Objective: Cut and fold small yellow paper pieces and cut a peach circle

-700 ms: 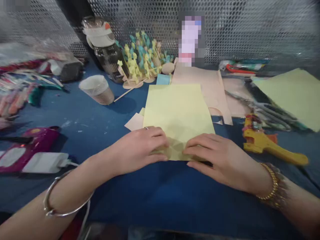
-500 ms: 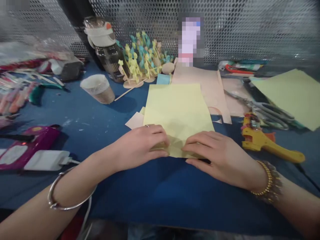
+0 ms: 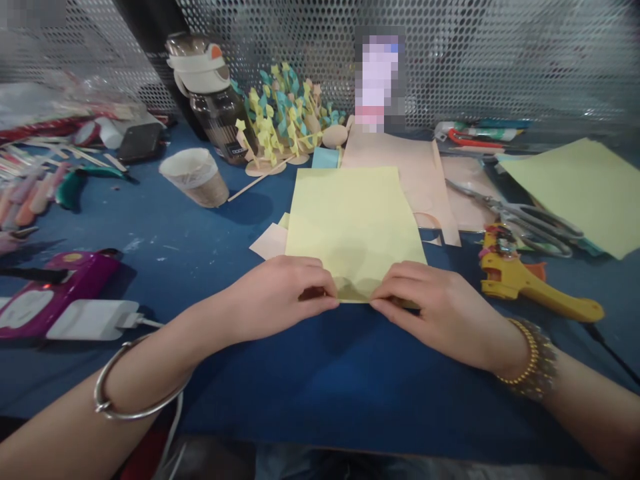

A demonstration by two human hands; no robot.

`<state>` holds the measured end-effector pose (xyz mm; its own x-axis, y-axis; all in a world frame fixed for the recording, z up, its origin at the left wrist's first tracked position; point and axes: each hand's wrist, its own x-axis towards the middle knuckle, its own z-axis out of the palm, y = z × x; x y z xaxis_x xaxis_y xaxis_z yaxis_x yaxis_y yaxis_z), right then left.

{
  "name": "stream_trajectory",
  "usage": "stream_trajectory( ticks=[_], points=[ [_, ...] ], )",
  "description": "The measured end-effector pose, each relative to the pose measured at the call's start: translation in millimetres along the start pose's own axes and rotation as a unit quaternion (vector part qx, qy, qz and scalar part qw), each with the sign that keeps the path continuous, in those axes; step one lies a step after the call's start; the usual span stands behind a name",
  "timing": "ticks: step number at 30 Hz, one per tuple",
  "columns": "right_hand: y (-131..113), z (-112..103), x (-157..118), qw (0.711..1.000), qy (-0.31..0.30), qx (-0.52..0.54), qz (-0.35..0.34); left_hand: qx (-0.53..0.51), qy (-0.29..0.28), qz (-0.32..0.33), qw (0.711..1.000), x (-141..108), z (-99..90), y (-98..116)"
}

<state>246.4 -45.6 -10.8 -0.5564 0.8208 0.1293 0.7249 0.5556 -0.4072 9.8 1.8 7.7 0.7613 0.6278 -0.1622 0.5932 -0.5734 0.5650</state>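
in the head view, the yellow sheet (image 3: pixel 353 223) reads as thin paper or light card: judge it light, bendy, easy to crease and quick to tear at an edge if tugged, not slippery enough to need a hard squeeze. the near edge is the sensible place to hold it, a light pinch at two spots set apart, so that you can keep the edge straight and the pull even. a firm fingertip would likely leave a dent or a stray crease.

the sheet lies flat-looking on the blue bench (image 3: pixel 310 393), straight ahead of you, its near edge running between your two hands and most of it stretching away beyond them. your left hand (image 3: pixel 287 293) has thumb and fingers closed on that edge toward its left end; your right hand (image 3: pixel 437 307) pinches it the same way toward the right end, with a short bare stretch of edge between. whether that edge is folded over, you cannot tell from here.

a pink scrap (image 3: pixel 270 241) pokes out from the sheet's left side, and the pink sheet (image 3: pixel 387 160) sits behind it to the right. the yellow glue gun (image 3: pixel 540 293) lies beyond your right hand, well apart from the paper.
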Motion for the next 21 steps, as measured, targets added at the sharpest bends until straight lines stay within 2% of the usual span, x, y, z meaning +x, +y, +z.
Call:
stream_trajectory(
  ticks=[6, 10, 15, 21],
  points=[
    [10, -14, 0, 0.992, -0.057, 0.044, 0.105, -0.025, -0.018, -0.055, 0.998, -2, -12.2, -3],
    [17, -21, -1, 0.983, -0.079, 0.059, 0.152, -0.017, -0.043, -0.093, 0.995, -5, -17.0, -8],
    [18, -26, -1, 0.977, -0.091, 0.085, 0.170, 0.005, -0.057, -0.109, 0.992, -7, -18.3, -11],
    [23, -30, 2, 0.964, -0.119, 0.166, 0.168, 0.026, -0.041, -0.129, 0.991, -8, -17.0, -12]
  ],
)
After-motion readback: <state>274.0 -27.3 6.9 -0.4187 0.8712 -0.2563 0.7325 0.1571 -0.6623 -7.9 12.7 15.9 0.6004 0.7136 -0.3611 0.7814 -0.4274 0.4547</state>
